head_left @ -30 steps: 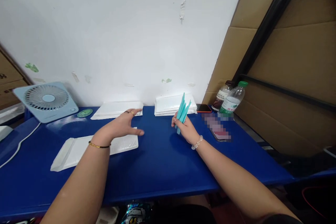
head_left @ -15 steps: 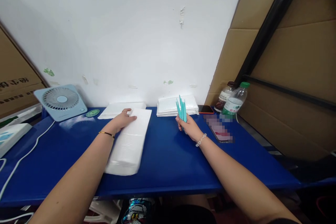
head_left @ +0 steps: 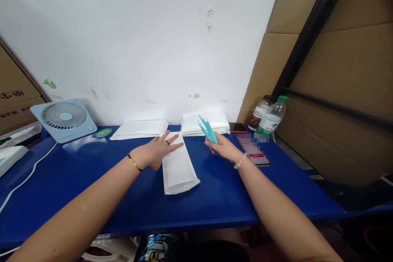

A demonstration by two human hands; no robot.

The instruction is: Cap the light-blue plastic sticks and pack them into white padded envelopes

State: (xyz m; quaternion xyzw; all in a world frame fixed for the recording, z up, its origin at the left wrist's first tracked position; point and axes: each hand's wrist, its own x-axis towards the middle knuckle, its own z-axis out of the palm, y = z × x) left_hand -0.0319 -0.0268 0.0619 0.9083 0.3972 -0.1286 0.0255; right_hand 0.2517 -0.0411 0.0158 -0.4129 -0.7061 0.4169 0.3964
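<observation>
My left hand [head_left: 162, 149] lies with its fingers spread on the far end of a long white package [head_left: 179, 170], which rests flat on the blue table [head_left: 135, 196]. The package has a clear plastic edge at its near end. In my right hand [head_left: 222, 147] is a bundle of thin teal sticks [head_left: 208, 131], tips pointing up and to the left; the fingers are closed around their lower ends. Behind the hands, along the wall, lie a left stack of white packages [head_left: 138, 128] and a right stack of white packages [head_left: 205, 123].
A light blue fan [head_left: 66, 118] and a round green disc [head_left: 103, 132] sit at the left. On the right are a phone [head_left: 253, 153], a second dark phone [head_left: 238, 127], a brown-capped bottle [head_left: 259, 112] and a green-capped bottle [head_left: 272, 118]. Cardboard [head_left: 353, 69] leans beyond.
The white package has moved right and now lies flat, slanting the other way. My left hand has gone from gripping its edge to spread fingers on top. The teal sticks tilt further left.
</observation>
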